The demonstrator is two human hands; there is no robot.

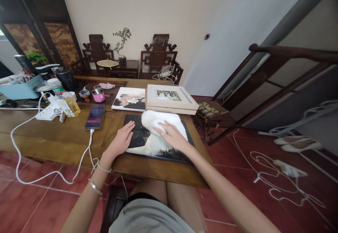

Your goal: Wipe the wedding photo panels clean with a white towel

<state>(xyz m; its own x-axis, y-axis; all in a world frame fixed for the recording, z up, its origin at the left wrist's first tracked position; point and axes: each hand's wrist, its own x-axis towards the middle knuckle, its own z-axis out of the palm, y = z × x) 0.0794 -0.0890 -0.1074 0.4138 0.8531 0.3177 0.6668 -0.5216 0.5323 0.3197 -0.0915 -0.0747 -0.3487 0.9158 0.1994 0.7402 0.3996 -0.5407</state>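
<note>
A dark photo panel with a pale dress printed on it lies flat near the table's front edge. My left hand rests on its left side, fingers stretched out and nothing held. On the panel's upper part is a fluffy white cloth. My right hand grips and presses the bunched cloth against the panel, and its fingertips are partly sunk in the fabric. Just behind lie a photo album and a pale framed picture box.
A phone on a white cable lies left of the panel. Farther left stand a pink cup, a bottle, a power strip and a blue box. A wooden chair with a bag stands at the right.
</note>
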